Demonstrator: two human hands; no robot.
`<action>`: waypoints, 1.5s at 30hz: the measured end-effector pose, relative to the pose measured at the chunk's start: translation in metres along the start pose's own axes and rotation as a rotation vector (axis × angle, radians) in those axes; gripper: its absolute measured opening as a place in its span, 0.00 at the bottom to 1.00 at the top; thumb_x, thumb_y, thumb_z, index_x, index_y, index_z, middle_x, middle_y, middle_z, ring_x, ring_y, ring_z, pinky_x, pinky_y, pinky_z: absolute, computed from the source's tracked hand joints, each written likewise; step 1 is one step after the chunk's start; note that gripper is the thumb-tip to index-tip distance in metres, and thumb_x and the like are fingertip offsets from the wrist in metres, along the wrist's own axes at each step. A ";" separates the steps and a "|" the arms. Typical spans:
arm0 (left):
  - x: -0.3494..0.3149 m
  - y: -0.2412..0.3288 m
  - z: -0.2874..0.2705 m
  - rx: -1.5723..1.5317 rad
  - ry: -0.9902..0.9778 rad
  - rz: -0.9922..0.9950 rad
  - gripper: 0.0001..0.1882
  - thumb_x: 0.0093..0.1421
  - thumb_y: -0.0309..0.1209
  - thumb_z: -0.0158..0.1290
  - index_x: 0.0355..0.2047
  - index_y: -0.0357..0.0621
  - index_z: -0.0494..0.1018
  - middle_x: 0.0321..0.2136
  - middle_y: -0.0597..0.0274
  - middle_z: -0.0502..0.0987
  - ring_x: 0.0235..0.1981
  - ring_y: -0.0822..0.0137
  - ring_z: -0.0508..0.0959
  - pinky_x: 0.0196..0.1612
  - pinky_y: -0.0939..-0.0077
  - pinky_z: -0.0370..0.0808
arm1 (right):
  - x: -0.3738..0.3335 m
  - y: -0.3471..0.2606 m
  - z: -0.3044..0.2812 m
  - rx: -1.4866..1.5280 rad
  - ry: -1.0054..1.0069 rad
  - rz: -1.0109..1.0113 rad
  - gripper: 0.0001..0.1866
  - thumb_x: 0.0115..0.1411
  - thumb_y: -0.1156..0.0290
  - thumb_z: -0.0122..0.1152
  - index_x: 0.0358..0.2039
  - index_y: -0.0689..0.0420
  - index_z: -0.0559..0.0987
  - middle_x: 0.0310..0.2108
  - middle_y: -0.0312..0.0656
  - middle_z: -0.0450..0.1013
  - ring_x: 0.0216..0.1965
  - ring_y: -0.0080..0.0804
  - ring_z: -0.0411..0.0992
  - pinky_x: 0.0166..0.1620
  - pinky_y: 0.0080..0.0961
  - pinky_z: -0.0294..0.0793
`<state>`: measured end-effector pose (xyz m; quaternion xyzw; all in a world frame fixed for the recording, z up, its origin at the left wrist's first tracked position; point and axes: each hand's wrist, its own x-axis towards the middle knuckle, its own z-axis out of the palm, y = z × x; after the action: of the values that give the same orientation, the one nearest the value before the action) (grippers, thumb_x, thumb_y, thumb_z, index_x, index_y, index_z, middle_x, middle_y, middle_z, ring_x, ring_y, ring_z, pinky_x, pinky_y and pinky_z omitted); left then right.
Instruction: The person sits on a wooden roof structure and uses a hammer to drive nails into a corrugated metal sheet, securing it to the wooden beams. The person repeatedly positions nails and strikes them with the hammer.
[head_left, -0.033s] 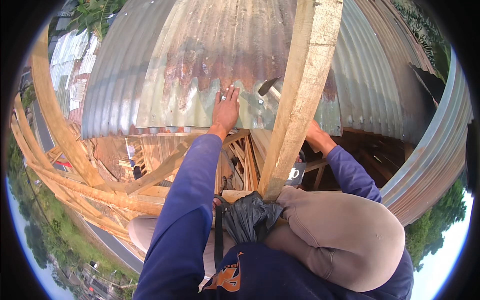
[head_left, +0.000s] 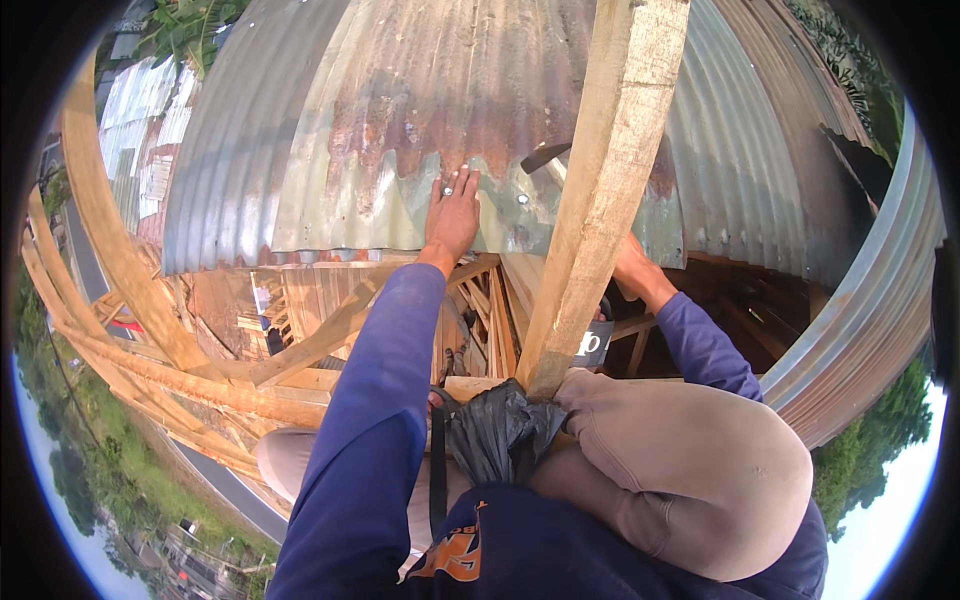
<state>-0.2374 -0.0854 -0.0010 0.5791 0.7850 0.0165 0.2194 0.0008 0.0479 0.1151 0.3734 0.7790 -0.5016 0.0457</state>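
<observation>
My left hand (head_left: 455, 215) lies flat on the rusty, worn lower edge of a corrugated metal sheet (head_left: 350, 200), fingers stretched forward. A ring shows on one finger. To the right of the upright timber post (head_left: 615, 180), my right hand (head_left: 635, 272) is closed, its fingers partly hidden. It grips a hammer (head_left: 545, 157), whose dark head and a short bit of pale handle come out on the post's left side. The post covers the rest of the handle. Just below the hammer head, a shiny nail head or washer (head_left: 522, 199) sits on the sheet.
My knee (head_left: 690, 470) is bent close to the post. A black plastic bag (head_left: 503, 430) hangs before me. Timber beams (head_left: 220, 385) frame the left side, with gaps down to stacked boards (head_left: 500, 330). Another curved corrugated sheet (head_left: 870, 300) rises at right.
The hammer head has lifted very slightly and tilted a little. My left hand stays in the same place on the sheet.
</observation>
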 end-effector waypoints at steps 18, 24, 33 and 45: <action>0.002 0.003 0.002 -0.009 0.002 -0.002 0.25 0.67 0.32 0.36 0.65 0.45 0.55 0.66 0.55 0.57 0.65 0.61 0.60 0.69 0.56 0.46 | -0.003 0.005 -0.005 -0.109 0.030 -0.186 0.17 0.60 0.69 0.57 0.46 0.66 0.74 0.37 0.60 0.76 0.38 0.52 0.77 0.41 0.39 0.74; 0.001 0.006 -0.003 -0.029 0.022 0.016 0.24 0.69 0.32 0.33 0.65 0.45 0.54 0.67 0.55 0.55 0.61 0.60 0.67 0.69 0.54 0.46 | -0.010 -0.023 -0.010 0.093 -0.119 0.171 0.20 0.57 0.66 0.60 0.48 0.64 0.75 0.46 0.61 0.73 0.48 0.54 0.73 0.48 0.39 0.71; -0.010 -0.002 -0.004 -0.195 -0.044 -0.018 0.25 0.67 0.30 0.39 0.64 0.43 0.54 0.66 0.50 0.56 0.64 0.54 0.61 0.69 0.51 0.45 | -0.005 -0.003 0.006 0.063 -0.160 0.121 0.28 0.57 0.63 0.61 0.58 0.59 0.69 0.58 0.56 0.66 0.60 0.49 0.63 0.60 0.36 0.62; -0.225 0.017 -0.151 -0.481 -0.591 -0.145 0.12 0.62 0.34 0.49 0.37 0.37 0.72 0.35 0.43 0.78 0.41 0.44 0.77 0.44 0.53 0.72 | -0.016 0.054 0.030 -0.043 -0.047 -0.090 0.21 0.61 0.65 0.55 0.52 0.62 0.72 0.45 0.54 0.75 0.48 0.51 0.73 0.50 0.35 0.71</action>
<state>-0.2247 -0.2513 0.2134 0.4341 0.7004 0.0169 0.5663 0.0363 0.0264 0.0669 0.3250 0.8044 -0.4948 0.0492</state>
